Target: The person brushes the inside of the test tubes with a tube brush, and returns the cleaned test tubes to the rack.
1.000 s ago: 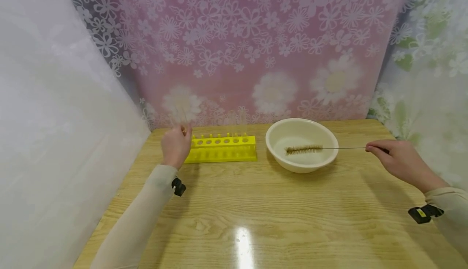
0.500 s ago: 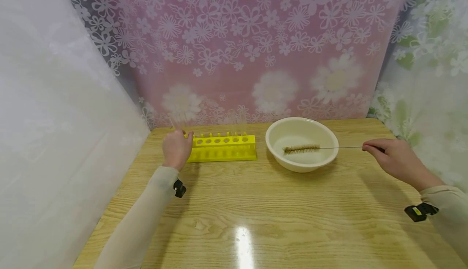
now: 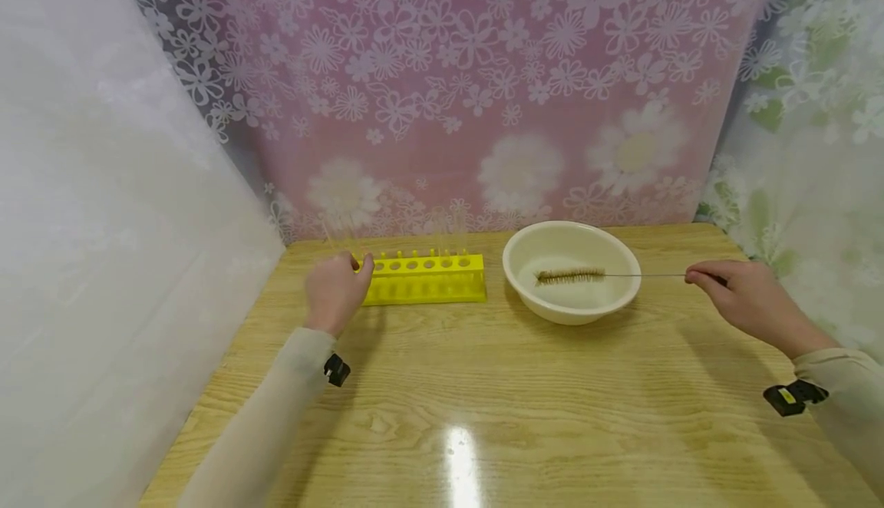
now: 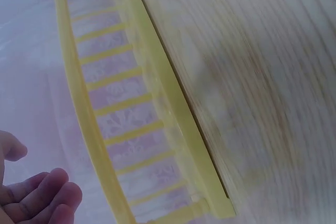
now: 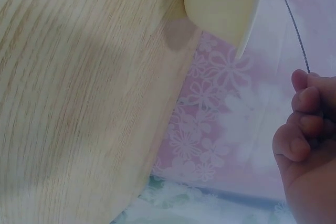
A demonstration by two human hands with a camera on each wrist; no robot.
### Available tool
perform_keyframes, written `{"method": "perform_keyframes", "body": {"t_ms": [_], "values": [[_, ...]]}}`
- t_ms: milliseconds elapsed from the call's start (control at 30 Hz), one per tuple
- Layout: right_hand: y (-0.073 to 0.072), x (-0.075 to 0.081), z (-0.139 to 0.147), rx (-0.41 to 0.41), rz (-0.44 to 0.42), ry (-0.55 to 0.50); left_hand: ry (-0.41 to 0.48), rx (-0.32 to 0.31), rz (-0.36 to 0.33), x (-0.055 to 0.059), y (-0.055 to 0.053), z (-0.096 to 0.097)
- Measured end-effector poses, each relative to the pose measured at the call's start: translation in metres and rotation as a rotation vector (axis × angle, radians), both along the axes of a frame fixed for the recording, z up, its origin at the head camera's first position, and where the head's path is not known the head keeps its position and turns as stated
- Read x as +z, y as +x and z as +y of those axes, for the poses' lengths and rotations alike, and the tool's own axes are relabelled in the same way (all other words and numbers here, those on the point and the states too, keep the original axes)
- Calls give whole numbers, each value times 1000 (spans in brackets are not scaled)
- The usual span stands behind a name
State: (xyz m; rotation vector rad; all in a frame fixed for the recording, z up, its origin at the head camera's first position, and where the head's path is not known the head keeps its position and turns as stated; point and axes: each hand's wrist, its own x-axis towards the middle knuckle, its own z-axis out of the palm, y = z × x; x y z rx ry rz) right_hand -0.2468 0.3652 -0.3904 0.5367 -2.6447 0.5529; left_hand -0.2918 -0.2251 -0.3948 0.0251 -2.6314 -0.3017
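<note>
Yellow rack (image 3: 424, 286) and bottle brush (image 3: 572, 276).
Left hand (image 3: 334, 291), released, fingers parted, hides the rack's left end; clear tubes (image 3: 460, 233) show faintly. Right hand (image 3: 753, 302) pinches the brush, concealing its near end.

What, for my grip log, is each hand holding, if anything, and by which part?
The right hand pinches a brush by its twisted wire handle; the left hand seems to hold nothing.

Soft even light, white glare on the tabletop (image 3: 566, 416), faint shadows, bluish hazy wrist views, perhaps slightly unfocused.
</note>
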Motion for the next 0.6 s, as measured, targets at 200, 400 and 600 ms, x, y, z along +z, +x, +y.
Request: {"method": "perform_keyframes", "body": {"t_ms": [200, 400, 600], "values": [[1, 1, 1, -2, -8, 9, 20, -62, 4, 1, 9, 20], [-2, 2, 2, -6, -11, 26, 50, -144, -7, -2, 13, 40], [-5, 3, 0, -13, -42, 46, 9, -192, 14, -7, 12, 57]]}}
